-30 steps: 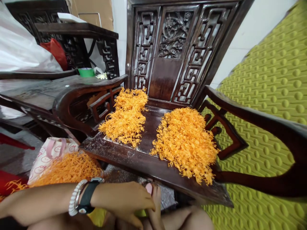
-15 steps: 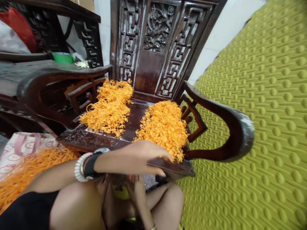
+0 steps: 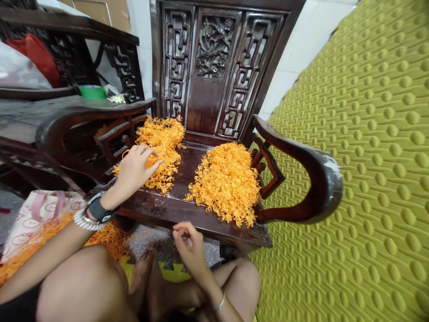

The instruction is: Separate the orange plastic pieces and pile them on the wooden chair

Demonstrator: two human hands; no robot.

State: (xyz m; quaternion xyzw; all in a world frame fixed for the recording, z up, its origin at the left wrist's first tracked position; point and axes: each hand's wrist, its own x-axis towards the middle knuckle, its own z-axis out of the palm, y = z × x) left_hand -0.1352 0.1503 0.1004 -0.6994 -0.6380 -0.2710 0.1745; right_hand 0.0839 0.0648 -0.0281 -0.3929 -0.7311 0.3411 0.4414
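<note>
Two heaps of orange, frilly strands lie on the seat of a dark carved wooden chair (image 3: pixel 157 203). My left hand (image 3: pixel 136 167), with a dark watch and a white coil band on its wrist, hovers over the near part of the left heap (image 3: pixel 162 134). Its thumb and fingers are curved with a gap between them, and nothing shows in them. Below the seat's front edge is my right hand (image 3: pixel 191 246), its fingers curled and thumb against the fingertips; whatever it may pinch is too small to make out. The right heap (image 3: pixel 229 179) is touched by neither hand.
A cloth bag (image 3: pixel 28 217) with pink handles and loose orange strands (image 3: pixel 112 235) are at the lower left. Curved armrests flank the seat. A green container (image 3: pixel 93 92) stands on a side table. Yellow-green textured padding (image 3: pixel 368 156) covers the right side.
My left hand has moved from the seat's front edge near the right heap, left and up to the left heap. My right hand has risen from between the legs toward the seat edge.
</note>
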